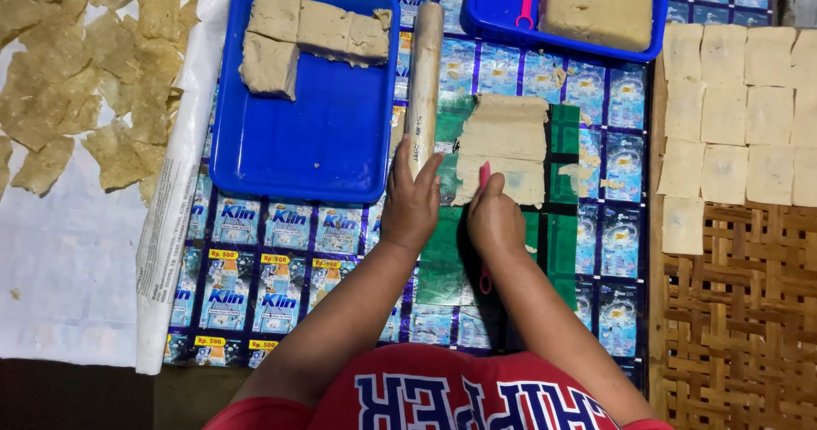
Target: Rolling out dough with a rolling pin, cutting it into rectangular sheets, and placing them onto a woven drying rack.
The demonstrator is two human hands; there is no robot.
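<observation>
**Thin dough sheet under the knife, trays of blocks wait above**

A person's right hand [495,219], closed around a pink-handled cutter [484,226], presses at the lower edge of a flattened dough sheet [504,147] lying on a green mat [562,226]. The left hand [411,202] rests with fingers loosely curled against the end of a wooden rolling pin [423,81], just left of the sheet. The sheet looks thin and ragged at its bottom edge (a dragged blade could tear it, or the pin could roll against it). A blue tray [315,140] holds thick dough blocks [311,34] in its upper part; a second blue tray [502,8] carries one large slab [600,4] and a pink tool. Cut squares [736,115] lie on a woven mat [732,328].
</observation>
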